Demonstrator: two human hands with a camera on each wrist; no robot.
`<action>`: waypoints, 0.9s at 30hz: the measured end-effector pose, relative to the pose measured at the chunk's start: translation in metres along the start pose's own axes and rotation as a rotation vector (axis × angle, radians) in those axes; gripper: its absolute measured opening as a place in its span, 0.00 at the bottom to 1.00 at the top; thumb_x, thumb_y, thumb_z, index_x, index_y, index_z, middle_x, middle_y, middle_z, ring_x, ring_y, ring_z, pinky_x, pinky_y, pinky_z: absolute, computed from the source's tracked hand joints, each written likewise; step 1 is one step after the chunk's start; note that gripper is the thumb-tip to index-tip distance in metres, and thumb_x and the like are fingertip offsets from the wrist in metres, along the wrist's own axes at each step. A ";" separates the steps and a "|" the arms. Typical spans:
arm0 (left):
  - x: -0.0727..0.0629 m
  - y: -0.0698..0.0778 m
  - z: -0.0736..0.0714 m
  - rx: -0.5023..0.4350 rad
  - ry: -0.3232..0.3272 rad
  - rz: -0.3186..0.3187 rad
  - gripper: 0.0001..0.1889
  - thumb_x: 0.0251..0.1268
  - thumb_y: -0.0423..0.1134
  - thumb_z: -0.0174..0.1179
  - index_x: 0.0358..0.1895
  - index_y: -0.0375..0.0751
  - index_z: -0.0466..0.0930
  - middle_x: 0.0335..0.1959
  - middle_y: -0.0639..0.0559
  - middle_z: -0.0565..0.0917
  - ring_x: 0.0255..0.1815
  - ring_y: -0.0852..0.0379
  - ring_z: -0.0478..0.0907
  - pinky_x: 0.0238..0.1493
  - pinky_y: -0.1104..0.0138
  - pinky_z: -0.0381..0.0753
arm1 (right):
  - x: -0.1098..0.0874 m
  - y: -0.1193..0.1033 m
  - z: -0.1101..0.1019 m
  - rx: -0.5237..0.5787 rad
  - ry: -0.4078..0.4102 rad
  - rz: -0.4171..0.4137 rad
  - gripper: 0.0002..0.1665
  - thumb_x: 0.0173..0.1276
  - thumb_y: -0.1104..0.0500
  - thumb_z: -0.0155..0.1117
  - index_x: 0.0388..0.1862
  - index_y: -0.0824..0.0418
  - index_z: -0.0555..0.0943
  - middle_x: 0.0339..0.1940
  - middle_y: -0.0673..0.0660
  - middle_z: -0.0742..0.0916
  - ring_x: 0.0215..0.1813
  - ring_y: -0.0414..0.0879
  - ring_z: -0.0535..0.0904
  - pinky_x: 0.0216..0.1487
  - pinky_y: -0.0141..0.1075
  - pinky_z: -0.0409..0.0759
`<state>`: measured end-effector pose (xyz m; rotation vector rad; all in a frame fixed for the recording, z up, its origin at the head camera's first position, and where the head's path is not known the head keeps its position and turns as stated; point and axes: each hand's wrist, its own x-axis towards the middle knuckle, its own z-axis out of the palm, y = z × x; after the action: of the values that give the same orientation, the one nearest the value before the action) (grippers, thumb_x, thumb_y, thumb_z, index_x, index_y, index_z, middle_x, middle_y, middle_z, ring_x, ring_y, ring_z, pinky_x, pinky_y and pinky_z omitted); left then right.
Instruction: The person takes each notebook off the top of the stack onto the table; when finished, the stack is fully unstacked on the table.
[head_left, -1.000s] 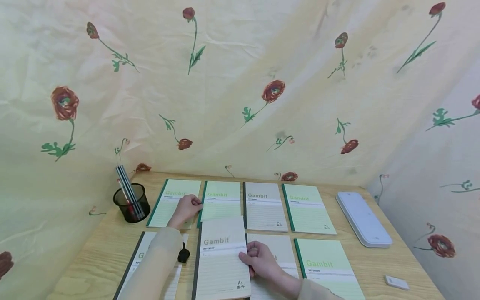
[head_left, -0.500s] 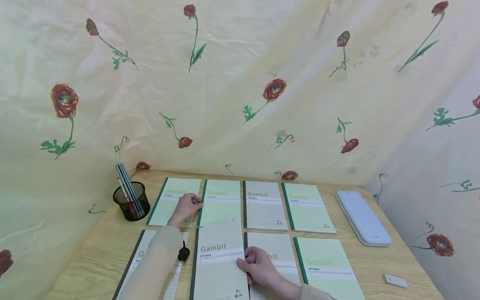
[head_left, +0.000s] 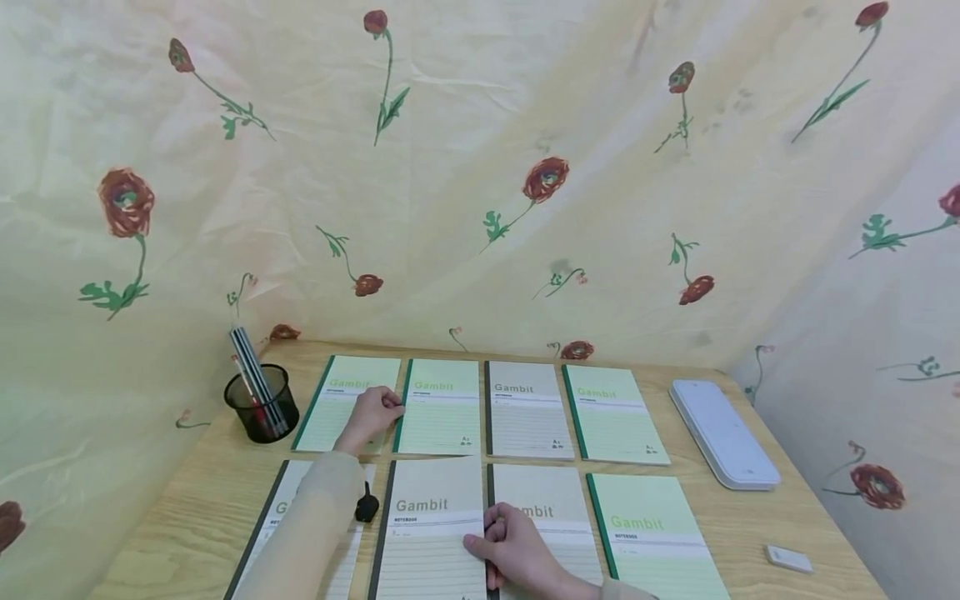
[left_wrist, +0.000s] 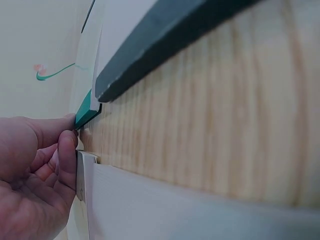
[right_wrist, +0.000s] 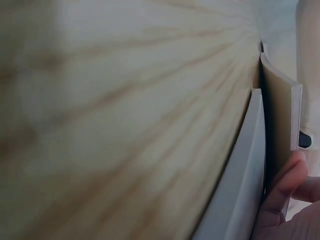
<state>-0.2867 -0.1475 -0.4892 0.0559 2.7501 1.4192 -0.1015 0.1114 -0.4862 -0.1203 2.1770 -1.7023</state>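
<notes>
In the head view my left hand point(head_left: 369, 419) reaches over the back-left green notebook point(head_left: 337, 421) and pinches the dark green spine edge of the green notebook point(head_left: 442, 408) beside it. The left wrist view shows thumb and forefinger at that green spine point(left_wrist: 87, 111). My right hand point(head_left: 521, 550) grips the right edge of a grey notebook point(head_left: 431, 542) in the front row, thumb on its cover. Its near end runs out of the frame. In the right wrist view this notebook point(right_wrist: 280, 95) is tilted, its edge raised beside a neighbouring grey notebook point(right_wrist: 240, 185).
More grey and green notebooks lie in two rows: a grey one point(head_left: 525, 425) and a green one point(head_left: 615, 429) behind, another green one point(head_left: 660, 542) in front. A mesh pen cup point(head_left: 258, 417) stands left; a white case point(head_left: 723, 433) and an eraser point(head_left: 789, 559) lie right.
My right hand has drawn the grey notebook toward me and slightly left, off the lower part of the green notebook, whose bottom edge now shows. The left hand has stayed put.
</notes>
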 end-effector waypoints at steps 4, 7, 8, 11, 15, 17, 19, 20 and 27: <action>0.000 0.000 0.001 -0.003 -0.002 -0.008 0.06 0.67 0.32 0.64 0.42 0.32 0.81 0.36 0.45 0.82 0.36 0.51 0.77 0.39 0.60 0.78 | -0.001 0.000 -0.002 -0.035 -0.021 0.001 0.16 0.68 0.58 0.69 0.41 0.65 0.71 0.13 0.49 0.78 0.07 0.35 0.68 0.14 0.26 0.62; 0.001 -0.001 0.001 -0.005 -0.006 -0.006 0.06 0.67 0.32 0.64 0.42 0.32 0.81 0.36 0.45 0.82 0.36 0.52 0.77 0.39 0.60 0.78 | -0.001 0.000 -0.003 -0.047 -0.035 -0.008 0.18 0.67 0.58 0.70 0.42 0.66 0.71 0.13 0.49 0.79 0.07 0.35 0.68 0.13 0.26 0.62; 0.001 -0.001 0.000 -0.006 -0.007 -0.007 0.06 0.67 0.32 0.64 0.42 0.32 0.81 0.35 0.45 0.81 0.36 0.52 0.77 0.39 0.60 0.78 | -0.001 0.000 -0.003 -0.054 -0.039 -0.015 0.18 0.66 0.58 0.70 0.41 0.66 0.71 0.13 0.49 0.79 0.07 0.35 0.68 0.13 0.26 0.62; 0.000 -0.001 0.000 -0.012 -0.009 -0.006 0.06 0.67 0.32 0.63 0.42 0.32 0.81 0.35 0.45 0.81 0.35 0.52 0.77 0.38 0.61 0.78 | -0.002 -0.001 -0.003 -0.088 -0.043 -0.043 0.19 0.65 0.58 0.72 0.41 0.66 0.70 0.13 0.49 0.78 0.07 0.35 0.68 0.14 0.26 0.61; -0.001 -0.001 0.000 -0.018 -0.007 0.001 0.05 0.68 0.31 0.63 0.42 0.31 0.80 0.35 0.44 0.81 0.35 0.51 0.77 0.38 0.60 0.78 | -0.002 -0.001 -0.003 -0.112 -0.046 -0.067 0.19 0.66 0.58 0.71 0.40 0.66 0.70 0.12 0.49 0.78 0.07 0.34 0.68 0.14 0.26 0.62; -0.001 -0.001 0.000 -0.017 -0.005 0.001 0.05 0.68 0.31 0.62 0.42 0.32 0.80 0.35 0.44 0.81 0.35 0.51 0.77 0.38 0.61 0.78 | -0.001 0.000 -0.002 -0.105 -0.051 -0.063 0.19 0.66 0.59 0.71 0.40 0.66 0.70 0.12 0.50 0.79 0.08 0.35 0.70 0.14 0.26 0.63; -0.002 -0.002 0.000 -0.015 -0.008 0.006 0.05 0.68 0.31 0.62 0.42 0.31 0.80 0.35 0.44 0.81 0.35 0.51 0.77 0.38 0.60 0.78 | -0.001 0.001 -0.001 -0.095 -0.053 -0.049 0.19 0.66 0.59 0.71 0.40 0.66 0.70 0.12 0.51 0.80 0.08 0.35 0.71 0.13 0.25 0.65; -0.002 -0.002 0.000 -0.017 -0.010 0.003 0.05 0.68 0.31 0.62 0.42 0.31 0.80 0.35 0.44 0.81 0.35 0.51 0.77 0.38 0.61 0.78 | -0.001 0.001 -0.001 -0.091 -0.053 -0.041 0.19 0.66 0.59 0.71 0.39 0.66 0.69 0.13 0.51 0.80 0.08 0.35 0.71 0.13 0.25 0.65; -0.003 -0.001 -0.001 -0.019 -0.012 0.006 0.05 0.68 0.31 0.62 0.42 0.31 0.80 0.35 0.44 0.81 0.35 0.51 0.77 0.38 0.61 0.78 | -0.002 0.002 0.001 -0.139 -0.023 -0.017 0.20 0.63 0.57 0.74 0.38 0.65 0.71 0.14 0.53 0.80 0.08 0.37 0.71 0.12 0.27 0.68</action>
<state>-0.2842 -0.1490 -0.4890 0.0718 2.7292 1.4413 -0.0989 0.1119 -0.4873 -0.1940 2.2819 -1.5498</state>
